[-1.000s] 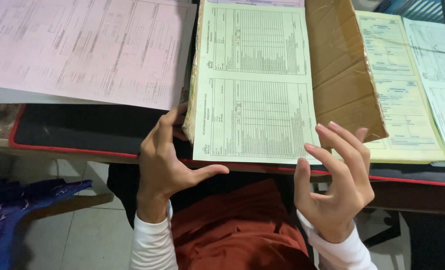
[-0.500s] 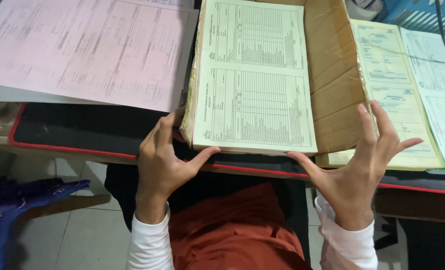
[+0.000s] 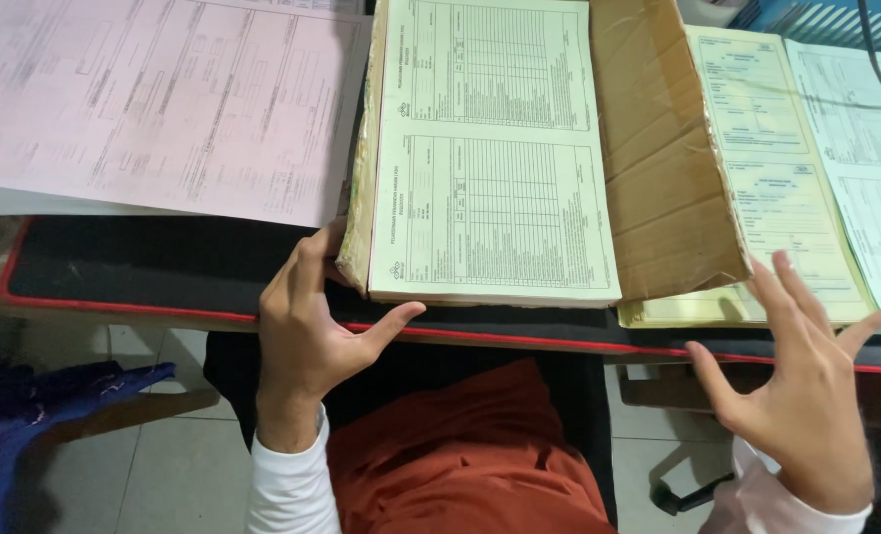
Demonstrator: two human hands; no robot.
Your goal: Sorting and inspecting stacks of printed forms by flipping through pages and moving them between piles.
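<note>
Half a second earlier clasped at the stack's [image 3: 495, 158] five-o'clock corner, now lifted clear with right hand [image 3: 806, 396] fingers spread wide and empty, leaving only the left hand [image 3: 312, 316] gripping the seven-o'clock corner on the desk [image 3: 143, 267].

I see both of my hands bare: left hand [image 3: 307, 321] and right hand [image 3: 806, 391], no rings, no gloves. Each wrist ends in a white long sleeve [image 3: 287, 485] with a snug ribbed cuff. Below, I wear a rust-orange garment [image 3: 460, 455] over my lap.
</note>
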